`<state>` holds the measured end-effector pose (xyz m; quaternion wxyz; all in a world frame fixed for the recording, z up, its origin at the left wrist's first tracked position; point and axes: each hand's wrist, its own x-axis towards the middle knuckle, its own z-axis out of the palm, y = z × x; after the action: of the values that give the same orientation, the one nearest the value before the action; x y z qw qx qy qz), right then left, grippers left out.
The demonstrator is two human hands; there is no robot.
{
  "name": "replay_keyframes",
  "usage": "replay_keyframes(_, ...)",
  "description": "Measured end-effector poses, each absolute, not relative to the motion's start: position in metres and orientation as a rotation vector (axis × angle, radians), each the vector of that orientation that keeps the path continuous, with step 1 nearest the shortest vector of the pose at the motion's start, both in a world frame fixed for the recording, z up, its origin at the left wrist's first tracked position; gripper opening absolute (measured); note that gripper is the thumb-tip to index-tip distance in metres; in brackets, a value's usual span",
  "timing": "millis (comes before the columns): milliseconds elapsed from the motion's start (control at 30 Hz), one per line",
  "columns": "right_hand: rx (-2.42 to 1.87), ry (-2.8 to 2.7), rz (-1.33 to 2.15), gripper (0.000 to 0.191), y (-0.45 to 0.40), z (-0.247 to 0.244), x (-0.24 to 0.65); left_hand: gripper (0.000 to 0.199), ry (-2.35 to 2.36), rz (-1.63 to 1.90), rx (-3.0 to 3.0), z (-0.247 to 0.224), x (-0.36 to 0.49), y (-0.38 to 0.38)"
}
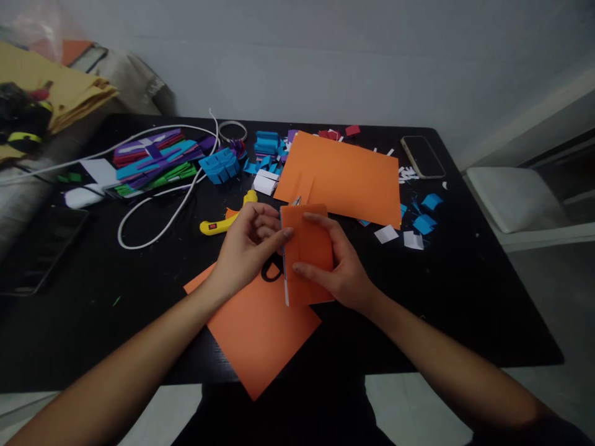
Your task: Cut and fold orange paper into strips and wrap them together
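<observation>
An orange folded paper piece (309,248), like a small booklet with a blue and white edge on its left side, is held upright between both hands. My left hand (253,241) pinches its left edge with the thumb in front and the other fingers curled behind. My right hand (341,266) grips the right side, thumb and index finger lying across the front. Below lies an orange sheet (264,328), turned cornerwise. A black scissor handle (271,271) shows between the left hand and the booklet; metal tips (296,201) stick out above it, partly hidden.
Behind are a larger orange sheet (348,176), a yellow cutter (216,227), blue paper bundles (220,166), colored strips (155,158) and a white cable (160,238). A phone (423,157) lies back right, a dark tablet-like object (39,251) left, with paper scraps (413,240) scattered.
</observation>
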<state>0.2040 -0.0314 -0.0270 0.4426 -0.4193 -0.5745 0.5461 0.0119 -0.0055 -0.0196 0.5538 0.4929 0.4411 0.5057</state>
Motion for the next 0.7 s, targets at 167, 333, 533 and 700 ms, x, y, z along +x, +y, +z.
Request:
replay_keyframes(167, -1.054, -1.376, 1.428, 0.067, -0.0307, -0.0243, 0.2041, 0.031, 1.065, 1.172, 1.167, -0.0202, 0.0118, -0.0064)
replay_keyframes(333, -1.036, -1.304, 1.534, 0.071, -0.0301, -0.0228, 0.2077, 0.043, 0.945, 1.054, 1.076, -0.0187, 0.0066, -0.0074)
replay_keyframes(533, -1.049, -1.270, 1.653, 0.077, -0.0298, -0.0233, 0.2104, 0.056, 0.882, 1.003, 0.968, -0.0215, 0.0048, -0.0101)
replay_keyframes(700, -1.044, -1.261, 1.632, 0.075, -0.0287, -0.0242, 0.2097, 0.058, 0.893, 1.002, 0.928, -0.0252, 0.0067, -0.0111)
